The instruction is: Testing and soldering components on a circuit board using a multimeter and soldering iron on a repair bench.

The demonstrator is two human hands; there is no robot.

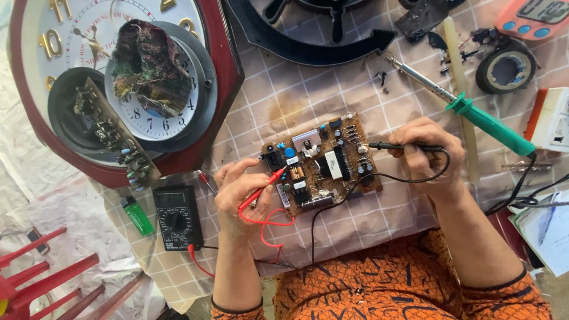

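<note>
Two hands were busy over a brown circuit board (320, 163) that lay flat on a checked cloth (278, 95) in the middle of the table. The left hand (240, 195) was curled shut around a red probe (264, 188), pinching it between thumb and fingers. The red tip pointed up and to the right and touched the left side of the board, close to a small blue part. A red wire (269, 224) looped down from that hand. The right hand (427, 151) was closed tight on a black probe (397, 146), held almost flat. Its tip pointed left and touched the right side of the board, near some little black round parts. A black wire (367, 181) ran from that hand, curved across the bottom of the board and went down toward the person's orange patterned shirt (385, 278). So the board sat right between the two hands, with one probe on each side.

A black meter (176, 216) with a round dial lay just left of the left hand, and a green lighter (137, 216) lay beside it. A soldering iron (468, 109) with a green handle rested above the right hand, not touched. A big wall clock (118, 77) with a dark red frame lay at the top left, with a smaller clock face and a second thin board on top of it.
</note>
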